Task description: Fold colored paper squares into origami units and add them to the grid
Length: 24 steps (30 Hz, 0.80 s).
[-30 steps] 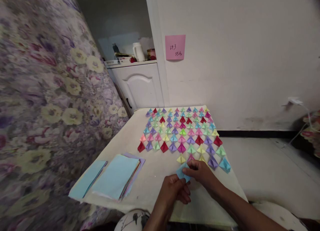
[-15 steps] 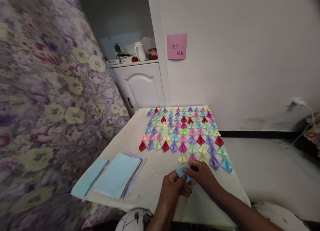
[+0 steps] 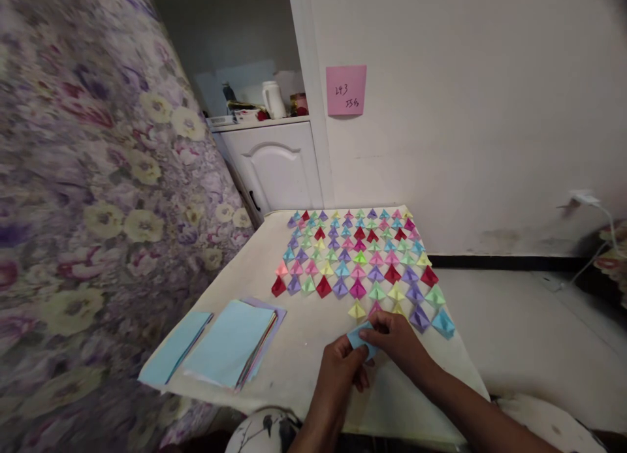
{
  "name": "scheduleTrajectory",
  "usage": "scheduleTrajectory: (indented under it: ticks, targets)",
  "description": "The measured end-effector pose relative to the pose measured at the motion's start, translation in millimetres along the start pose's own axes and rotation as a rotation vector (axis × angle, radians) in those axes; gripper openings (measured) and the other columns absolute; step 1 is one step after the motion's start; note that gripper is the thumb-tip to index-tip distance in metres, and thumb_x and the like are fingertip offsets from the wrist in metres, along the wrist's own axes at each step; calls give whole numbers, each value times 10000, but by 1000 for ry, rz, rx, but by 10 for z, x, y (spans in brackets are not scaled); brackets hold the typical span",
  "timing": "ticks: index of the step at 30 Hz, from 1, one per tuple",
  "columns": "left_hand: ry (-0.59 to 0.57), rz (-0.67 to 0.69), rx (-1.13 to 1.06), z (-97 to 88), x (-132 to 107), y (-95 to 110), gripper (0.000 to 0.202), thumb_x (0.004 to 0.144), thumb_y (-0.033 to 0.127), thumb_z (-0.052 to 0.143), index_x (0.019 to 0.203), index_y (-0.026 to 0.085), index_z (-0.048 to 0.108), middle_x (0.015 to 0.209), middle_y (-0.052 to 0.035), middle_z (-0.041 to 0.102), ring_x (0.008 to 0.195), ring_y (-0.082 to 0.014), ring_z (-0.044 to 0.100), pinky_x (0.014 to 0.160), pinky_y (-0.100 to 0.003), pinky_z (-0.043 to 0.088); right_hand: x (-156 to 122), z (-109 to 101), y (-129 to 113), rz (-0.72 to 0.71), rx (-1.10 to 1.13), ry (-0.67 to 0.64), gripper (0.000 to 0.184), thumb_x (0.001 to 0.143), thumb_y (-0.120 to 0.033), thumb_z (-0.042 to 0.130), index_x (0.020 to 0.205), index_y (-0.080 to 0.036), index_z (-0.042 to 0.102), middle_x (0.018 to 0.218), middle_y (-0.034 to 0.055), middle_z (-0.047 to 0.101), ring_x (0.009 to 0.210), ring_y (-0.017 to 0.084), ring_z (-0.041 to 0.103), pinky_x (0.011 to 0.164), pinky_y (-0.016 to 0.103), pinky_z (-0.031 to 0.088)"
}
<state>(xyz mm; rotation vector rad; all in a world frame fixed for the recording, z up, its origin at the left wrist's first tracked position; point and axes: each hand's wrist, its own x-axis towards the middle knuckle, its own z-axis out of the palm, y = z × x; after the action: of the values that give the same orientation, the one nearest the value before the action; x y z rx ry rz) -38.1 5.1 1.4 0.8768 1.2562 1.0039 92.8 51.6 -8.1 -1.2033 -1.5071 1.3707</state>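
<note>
Between both hands is a small piece of light blue paper [image 3: 356, 335], partly covered by my fingers. My left hand [image 3: 340, 368] pinches its lower left side, thumb on top. From the right, my right hand [image 3: 394, 339] grips its upper right side between thumb and fingers. Just beyond the hands lie rows of small folded paper pieces [image 3: 357, 288] in red, purple, green, yellow, pink and blue. A blue folded piece [image 3: 443, 323] sits to the right of my right hand, near the table's edge.
A stack of coloured paper sheets [image 3: 235, 342] lies on the table [image 3: 294, 355] at left, with a narrower blue paper stack [image 3: 179, 347] beside it. A floral curtain [image 3: 112, 211] hangs along the left. Behind stand a white cabinet [image 3: 279, 169] and a wall with a pink note [image 3: 345, 90].
Both hands still hold the blue paper and have shifted very slightly. The fingers of my left hand under the paper have moved a little. The laid-out pieces are unchanged.
</note>
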Motion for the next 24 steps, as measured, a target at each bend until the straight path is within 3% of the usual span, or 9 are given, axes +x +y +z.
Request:
scheduleTrajectory:
  ticks: [6, 11, 15, 19, 24]
  targets:
    - [-4, -3, -56, -11, 7, -14, 197, 653, 299, 635, 691, 108, 603, 547, -12, 618, 338, -66, 487, 337, -166, 329, -44, 19, -46, -39, -106, 62, 127, 678, -249, 644, 623, -160, 570, 525, -45, 485, 502, 109, 448, 482, 217, 331]
    - [-5, -11, -122, -8, 11, -23, 219, 634, 311, 666, 691, 108, 607, 561, -11, 618, 347, -68, 496, 345, -168, 331, -129, 55, -126, -251, -322, 175, 92, 698, -193, 634, 617, -172, 594, 627, -26, 484, 579, 119, 457, 544, 229, 335]
    - [-11, -8, -153, 9, 5, -23, 232, 623, 325, 684, 659, 110, 606, 554, -12, 617, 347, -72, 497, 349, -174, 328, -163, 73, -130, -342, -350, 185, 74, 716, -161, 616, 646, -186, 610, 680, -13, 504, 605, 121, 471, 563, 231, 345]
    - [1, 13, -139, 17, -11, -19, 246, 620, 338, 691, 674, 109, 623, 555, -17, 622, 357, -77, 496, 368, -183, 324, -155, 41, -138, -330, -338, 191, 82, 704, -188, 642, 632, -192, 602, 652, -14, 493, 593, 127, 459, 559, 238, 349]
    - [36, 7, -34, -16, -15, -27, 219, 644, 331, 680, 667, 118, 631, 366, 41, 494, 334, -63, 401, 384, -179, 284, -87, -30, -138, -178, -224, 99, 144, 665, -240, 672, 582, -188, 567, 573, -34, 458, 544, 121, 436, 514, 235, 328]
